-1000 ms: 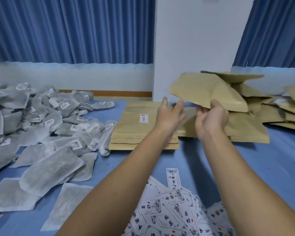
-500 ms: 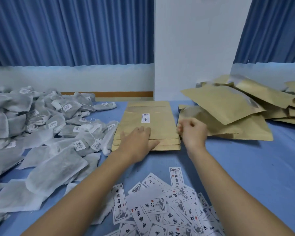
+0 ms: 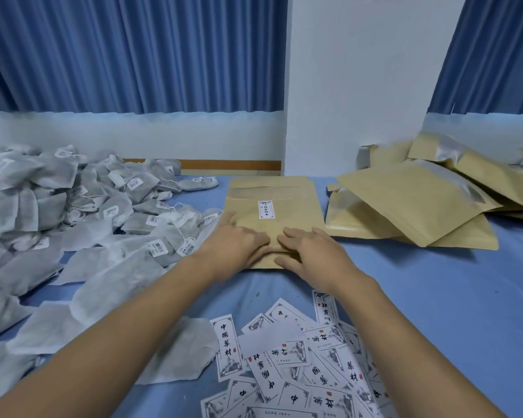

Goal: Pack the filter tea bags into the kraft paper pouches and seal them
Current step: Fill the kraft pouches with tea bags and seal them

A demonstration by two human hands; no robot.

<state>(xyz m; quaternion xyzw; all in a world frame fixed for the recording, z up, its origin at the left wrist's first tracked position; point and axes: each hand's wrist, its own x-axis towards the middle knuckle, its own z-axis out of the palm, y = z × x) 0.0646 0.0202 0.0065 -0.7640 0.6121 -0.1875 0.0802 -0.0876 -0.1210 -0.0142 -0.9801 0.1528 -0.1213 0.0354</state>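
Kraft paper pouches (image 3: pixel 287 188) are lying in one neat stack at the middle of the desk (image 3: pixel 435 297). Offset edges show the stack is several deep, though the exact number cannot be told. The top pouch is carrying a single small white label (image 3: pixel 266 209). Both hands are resting on the near end of this stack. The left hand (image 3: pixel 236 245) is lying flat with straight fingers pointing rightward, and the right hand (image 3: pixel 311 251) is lying flat beside it with fingers pointing leftward. Their fingertips are nearly meeting, and neither hand is curling round anything.

Left of the stack, dozens of grey-white filter tea bags (image 3: pixel 73 212), too many to count, are spreading in a heap, many trailing barcode tags. To the right, a loose pile (image 3: pixel 411 206) of at least five more pouches is sprawling. Nearest the camera, over a dozen printed paper slips (image 3: pixel 299 363) are lying scattered.

Blue cloth is covering the desk. Blue curtains (image 3: pixel 133 55) are hanging on both sides of a white wall column (image 3: pixel 360 70) behind it.
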